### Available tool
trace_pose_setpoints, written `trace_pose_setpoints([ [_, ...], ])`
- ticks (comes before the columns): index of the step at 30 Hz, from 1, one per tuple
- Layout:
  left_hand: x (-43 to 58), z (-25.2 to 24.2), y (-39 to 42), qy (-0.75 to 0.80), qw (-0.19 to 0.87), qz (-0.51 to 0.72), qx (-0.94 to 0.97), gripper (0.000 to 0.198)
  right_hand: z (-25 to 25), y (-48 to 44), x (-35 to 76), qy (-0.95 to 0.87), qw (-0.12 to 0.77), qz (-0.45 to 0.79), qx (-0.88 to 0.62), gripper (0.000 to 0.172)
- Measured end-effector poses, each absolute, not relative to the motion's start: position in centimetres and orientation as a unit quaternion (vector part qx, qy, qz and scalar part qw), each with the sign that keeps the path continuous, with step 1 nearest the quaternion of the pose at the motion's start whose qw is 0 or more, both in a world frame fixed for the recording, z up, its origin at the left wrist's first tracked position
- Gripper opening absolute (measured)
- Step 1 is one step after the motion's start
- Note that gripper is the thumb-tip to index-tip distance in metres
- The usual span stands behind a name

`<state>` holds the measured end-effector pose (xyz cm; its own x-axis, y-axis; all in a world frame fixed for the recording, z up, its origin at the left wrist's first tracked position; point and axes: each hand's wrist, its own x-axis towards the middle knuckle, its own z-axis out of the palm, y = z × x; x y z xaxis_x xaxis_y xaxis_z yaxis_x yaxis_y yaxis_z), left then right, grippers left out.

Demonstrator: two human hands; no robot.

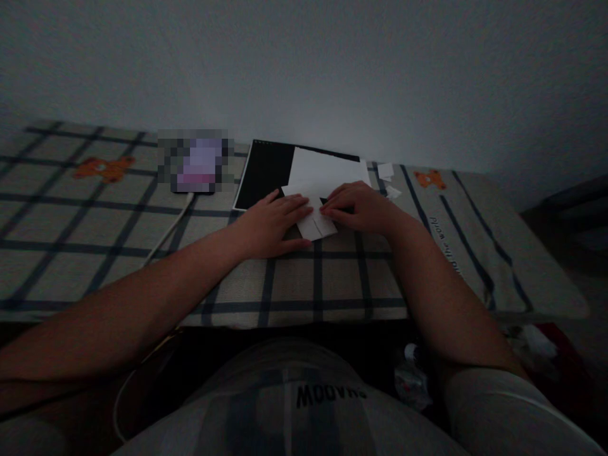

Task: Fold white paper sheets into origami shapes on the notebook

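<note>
Paper (pixel 317 227) under left hand (pixel 272 225), right hand (pixel 365 206), inside cloth's front edge (pixel 289 313)

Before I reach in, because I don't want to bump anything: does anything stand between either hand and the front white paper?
Nothing visible blocks the left hand, which rests partly on the white paper. Something dark, too unclear to name, shows by the right hand.

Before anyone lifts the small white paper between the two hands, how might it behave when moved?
The small white paper would likely be light and floppy, since it looks like a thin sheet. The dark line on it may be a fold or cut, so it could bend there first. Pushed, it would probably slide rather than roll, as it looks flat.
</note>
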<state>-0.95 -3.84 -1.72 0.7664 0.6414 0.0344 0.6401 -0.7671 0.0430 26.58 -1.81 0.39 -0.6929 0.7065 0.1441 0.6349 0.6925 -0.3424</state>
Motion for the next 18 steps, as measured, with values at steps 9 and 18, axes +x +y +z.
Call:
trace_pose_setpoints([
  [9,-0.6,-1.7,-4.8,0.384,-0.048,0.055,0.921,0.076,-0.4,-2.1,26.7,-0.902,0.160,0.111,-0.386,0.041],
  [18,-0.4,-1.5,-4.9,0.397,-0.050,0.047,0.915,0.069,-1.2,-1.6,27.0,-0.901,0.165,0.126,-0.381,0.030],
])
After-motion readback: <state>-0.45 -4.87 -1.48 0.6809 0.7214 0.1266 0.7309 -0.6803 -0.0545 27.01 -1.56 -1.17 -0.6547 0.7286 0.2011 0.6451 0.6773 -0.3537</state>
